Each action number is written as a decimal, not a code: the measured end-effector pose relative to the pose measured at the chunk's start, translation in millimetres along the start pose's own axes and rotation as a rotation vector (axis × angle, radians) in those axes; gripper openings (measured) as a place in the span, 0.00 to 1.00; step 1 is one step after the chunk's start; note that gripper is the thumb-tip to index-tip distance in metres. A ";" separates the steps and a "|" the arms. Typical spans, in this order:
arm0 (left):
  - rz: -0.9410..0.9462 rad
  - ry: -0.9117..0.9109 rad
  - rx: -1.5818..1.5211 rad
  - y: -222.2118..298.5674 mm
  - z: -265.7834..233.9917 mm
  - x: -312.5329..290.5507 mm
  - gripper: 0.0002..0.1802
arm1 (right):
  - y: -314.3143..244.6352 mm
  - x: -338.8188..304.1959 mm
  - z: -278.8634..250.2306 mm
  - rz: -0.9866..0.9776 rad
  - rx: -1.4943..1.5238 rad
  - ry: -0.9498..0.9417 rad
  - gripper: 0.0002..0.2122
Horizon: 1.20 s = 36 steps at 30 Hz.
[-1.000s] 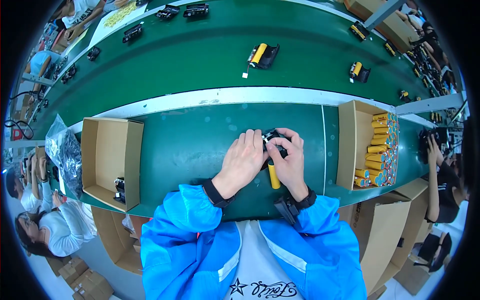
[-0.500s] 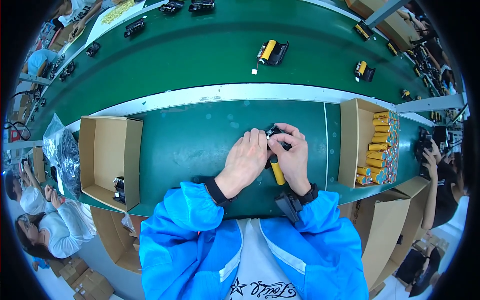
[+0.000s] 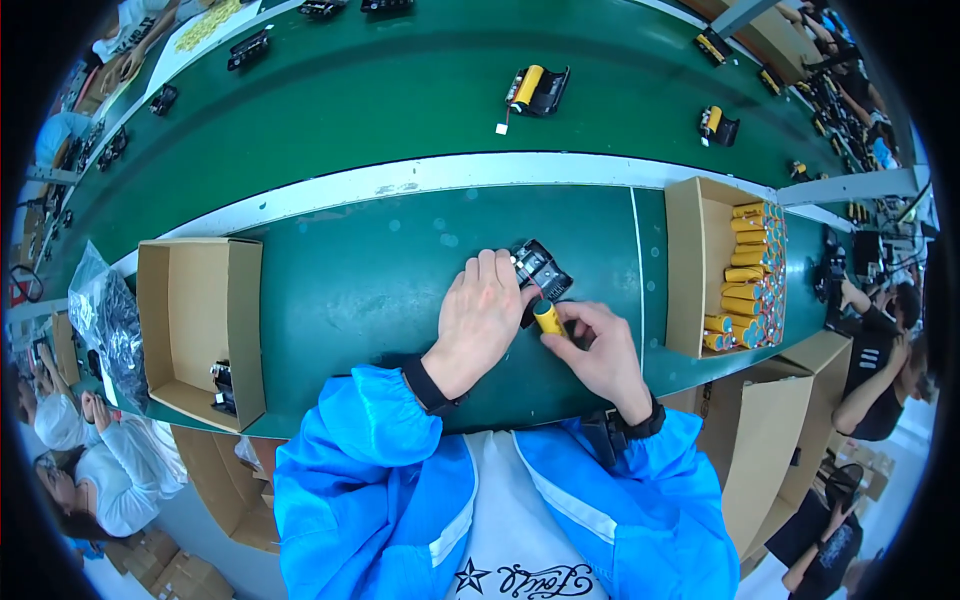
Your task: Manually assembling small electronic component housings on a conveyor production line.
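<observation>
My left hand (image 3: pixel 474 318) is closed at the left edge of a black plastic housing (image 3: pixel 545 272), its fingertips partly hidden behind its own back. The housing's ribbed inner side faces up. Just below it, a yellow cylindrical battery (image 3: pixel 548 318) is pinched between the thumb and fingers of my right hand (image 3: pixel 606 358). The battery's upper end lies close to the housing; whether a wire joins the two I cannot tell.
At the right stands a cardboard box (image 3: pixel 684 270) with several yellow batteries (image 3: pixel 745 275). A cardboard box (image 3: pixel 200 310) at the left holds black housings (image 3: pixel 224 385), beside a plastic bag (image 3: pixel 108 330). Beyond a white rail (image 3: pixel 420 180), a green belt (image 3: pixel 380 110) carries several housings. Co-workers sit at both sides.
My right hand has moved down from the housing and now grips the battery, which was hanging free. More of the housing's inside shows. The whole view has shifted slightly.
</observation>
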<state>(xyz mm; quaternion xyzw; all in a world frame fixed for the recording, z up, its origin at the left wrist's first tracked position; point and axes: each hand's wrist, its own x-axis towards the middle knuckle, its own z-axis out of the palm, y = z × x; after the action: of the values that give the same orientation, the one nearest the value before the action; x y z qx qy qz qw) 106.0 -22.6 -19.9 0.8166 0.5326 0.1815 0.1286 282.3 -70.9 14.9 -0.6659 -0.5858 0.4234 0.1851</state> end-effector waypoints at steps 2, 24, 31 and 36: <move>-0.009 0.003 0.008 3.6 1.3 -1.0 0.25 | 1.9 3.3 -7.1 -0.141 -0.175 0.144 0.13; -0.063 0.005 -0.065 -1.2 -2.6 -11.1 0.25 | -4.2 23.0 42.3 -0.596 -0.056 0.472 0.14; 0.006 -0.124 -0.336 -21.0 -37.3 -21.6 0.28 | -29.8 25.3 38.3 -0.544 -0.294 0.340 0.13; 0.067 -0.054 -0.339 -26.5 -33.2 -34.1 0.28 | -33.4 27.2 36.6 -0.521 -0.349 0.338 0.15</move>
<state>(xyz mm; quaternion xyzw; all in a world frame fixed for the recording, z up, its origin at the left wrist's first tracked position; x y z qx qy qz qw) 57.3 -42.7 -6.1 0.8050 0.4633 0.2510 0.2727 231.7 -46.3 9.3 -0.5763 -0.7606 0.1394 0.2644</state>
